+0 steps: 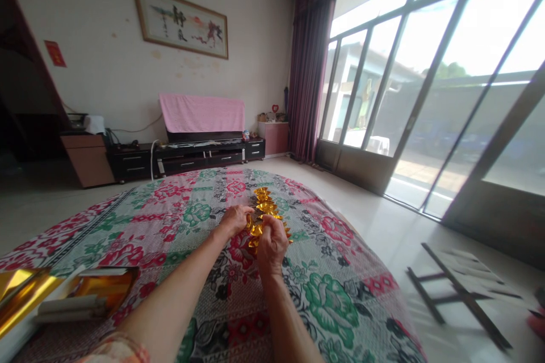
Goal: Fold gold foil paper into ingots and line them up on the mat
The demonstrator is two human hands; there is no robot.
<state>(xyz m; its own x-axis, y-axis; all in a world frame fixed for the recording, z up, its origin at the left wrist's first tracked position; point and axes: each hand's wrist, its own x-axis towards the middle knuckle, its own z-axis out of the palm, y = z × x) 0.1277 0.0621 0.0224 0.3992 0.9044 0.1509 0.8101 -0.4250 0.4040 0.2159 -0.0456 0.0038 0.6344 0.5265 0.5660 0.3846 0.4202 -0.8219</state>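
Observation:
Shiny gold foil pieces with pointed, petal-like edges form a short row (266, 206) on the flowered tablecloth (336, 306). At the left side of the row, my left hand (235, 221) has its fingers and thumb closed on the edge of a gold foil piece (255, 229). My right hand (273, 244) is curled in a pinch over the near part of the row, close beside the left. Its fingers seem to grip gold foil too, though the knuckles hide most of what is between them. More foil points stick out on both sides of the right hand.
Gold foil sheets (25, 295) and pale rolled pieces (70, 309) lie at the table's left front. A folding stool (464, 289) stands on the floor at right. Beyond the table are a black TV cabinet (200, 156), a pink cloth (204, 113) and glass doors (409, 96).

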